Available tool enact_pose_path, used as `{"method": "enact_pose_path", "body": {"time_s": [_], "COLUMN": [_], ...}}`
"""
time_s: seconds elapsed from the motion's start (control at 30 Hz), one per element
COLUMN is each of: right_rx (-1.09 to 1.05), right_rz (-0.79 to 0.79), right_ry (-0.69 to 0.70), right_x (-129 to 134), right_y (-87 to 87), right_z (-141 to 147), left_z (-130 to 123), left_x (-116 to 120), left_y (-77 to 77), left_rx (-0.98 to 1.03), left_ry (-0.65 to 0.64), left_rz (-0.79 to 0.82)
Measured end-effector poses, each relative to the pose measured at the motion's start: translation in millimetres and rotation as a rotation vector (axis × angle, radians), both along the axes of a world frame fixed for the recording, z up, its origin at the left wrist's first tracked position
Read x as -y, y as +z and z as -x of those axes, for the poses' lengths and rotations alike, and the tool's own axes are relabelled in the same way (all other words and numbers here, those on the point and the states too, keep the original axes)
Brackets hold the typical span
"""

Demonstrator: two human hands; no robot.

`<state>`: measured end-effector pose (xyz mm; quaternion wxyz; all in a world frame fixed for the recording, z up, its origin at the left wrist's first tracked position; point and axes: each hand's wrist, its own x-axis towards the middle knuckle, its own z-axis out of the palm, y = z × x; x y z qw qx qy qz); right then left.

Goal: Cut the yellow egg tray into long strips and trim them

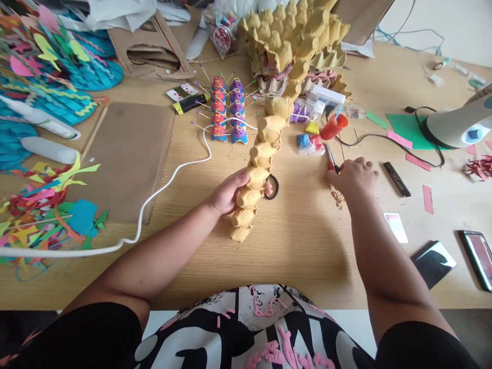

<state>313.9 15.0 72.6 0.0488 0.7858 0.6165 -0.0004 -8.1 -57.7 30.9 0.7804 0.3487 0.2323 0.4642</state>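
Note:
In my left hand (230, 192) is a long strip of yellow egg carton (258, 177), held closed around its edge with the thumb on top. The strip slants away over the table, and I cannot tell where its far end stops against the cartons behind. A black loop handle (273, 187) pokes out beside it; the rest is hidden. Curled low over the table, my right hand (357, 178) touches a slim red and black tool (331, 160). What its fingers grip is hidden. Small brown crumbs (337, 197) lie just below that hand.
Stacked egg cartons (284, 46) stand at the back. Painted carton caterpillars (237, 110) with pins sit left of centre. A white cable (169, 182) crosses the left side. A red cup (333, 126), a glue gun-like white device (459, 123) and a phone (476, 256) are rightward.

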Motion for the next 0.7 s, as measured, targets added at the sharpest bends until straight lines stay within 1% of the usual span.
{"method": "enact_pose_path", "body": {"time_s": [0.07,0.17,0.2,0.27,0.3,0.33,0.43,0.5,0.6,0.63,0.7], "right_rx": [0.002,-0.008,-0.010,-0.029,-0.035,-0.041,-0.066,-0.145,-0.388,-0.453,-0.506], "right_rz": [0.004,-0.020,-0.047,-0.164,-0.188,-0.176,-0.141,-0.176,-0.212,-0.233,-0.231], "right_ry": [-0.009,0.012,0.032,0.168,0.232,0.283,0.341,0.417,0.614,0.628,0.637], "right_x": [2,25,36,57,66,73,88,96,111,117,127], "right_y": [6.2,9.4,7.7,0.7,-4.0,-8.8,-20.1,-24.2,-29.6,-32.3,-39.2], "right_z": [1,8,14,28,36,44,56,51,32,25,14], "left_z": [0,-1,-1,-2,-2,-1,-1,0,-1,-1,-2], "left_x": [0,0,0,1,1,1,2,2,2,2,2], "left_y": [0.5,1.4,1.7,2.1,2.2,2.1,1.1,0.1,-0.8,-0.9,-1.0], "left_rx": [-0.002,0.001,0.006,0.018,0.020,0.020,0.012,0.008,0.017,0.022,0.024], "left_ry": [0.000,-0.008,-0.014,-0.017,-0.016,-0.010,0.018,0.029,0.026,0.022,0.012], "left_rz": [0.010,0.034,0.041,0.044,0.040,0.035,0.041,0.055,0.056,0.052,0.046]}}
